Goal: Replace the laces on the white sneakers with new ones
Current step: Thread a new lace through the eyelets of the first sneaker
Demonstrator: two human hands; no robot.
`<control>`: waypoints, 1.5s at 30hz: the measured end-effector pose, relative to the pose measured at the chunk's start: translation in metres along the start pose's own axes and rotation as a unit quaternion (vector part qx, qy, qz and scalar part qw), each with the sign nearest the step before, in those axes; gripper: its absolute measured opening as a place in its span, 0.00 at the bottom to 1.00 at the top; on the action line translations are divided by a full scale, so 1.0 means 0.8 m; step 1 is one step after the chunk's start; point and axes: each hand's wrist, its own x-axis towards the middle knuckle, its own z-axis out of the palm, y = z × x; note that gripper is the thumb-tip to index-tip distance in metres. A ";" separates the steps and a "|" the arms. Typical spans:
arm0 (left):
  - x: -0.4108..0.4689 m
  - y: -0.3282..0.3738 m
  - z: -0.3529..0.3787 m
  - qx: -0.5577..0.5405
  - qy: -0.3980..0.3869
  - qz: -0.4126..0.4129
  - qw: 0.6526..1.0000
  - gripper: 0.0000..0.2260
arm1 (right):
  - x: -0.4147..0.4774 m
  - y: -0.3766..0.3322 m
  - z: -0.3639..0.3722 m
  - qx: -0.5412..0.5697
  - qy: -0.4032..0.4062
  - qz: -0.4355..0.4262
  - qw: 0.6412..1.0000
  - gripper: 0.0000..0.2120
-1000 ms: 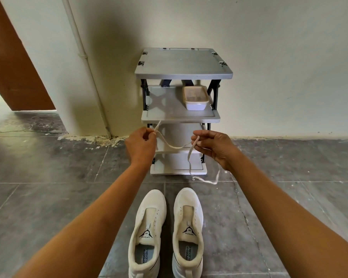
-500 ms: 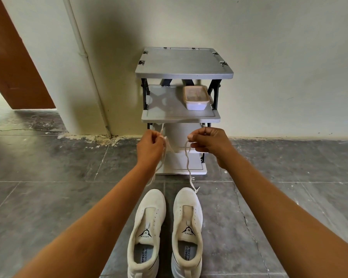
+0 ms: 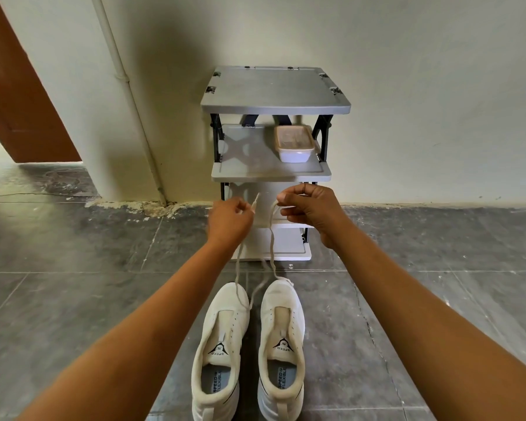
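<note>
Now, your left hand (image 3: 230, 221) and right hand (image 3: 310, 211) each pinch the lace (image 3: 271, 247); its hanging loop could twist or snag on the sneakers (image 3: 281, 329) below.

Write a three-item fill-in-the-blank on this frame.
1. The left hand and right hand both pinch a hanging ____.
2. The lidded container sits on the rack's ____ shelf from the top.
3. The white sneakers stand on the tiled ____.
Missing: lace; second; floor.
</note>
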 end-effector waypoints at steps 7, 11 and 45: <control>-0.011 0.009 0.003 -0.288 -0.185 -0.028 0.939 0.08 | 0.001 -0.003 0.001 0.071 0.040 0.011 0.997 0.02; -0.010 0.000 -0.006 -0.330 -0.246 -0.045 0.910 0.10 | 0.010 0.001 -0.018 0.141 0.199 0.016 0.970 0.06; -0.002 -0.036 -0.023 -0.165 -0.206 -0.128 0.956 0.07 | 0.015 0.048 -0.043 -0.175 0.044 0.150 0.972 0.13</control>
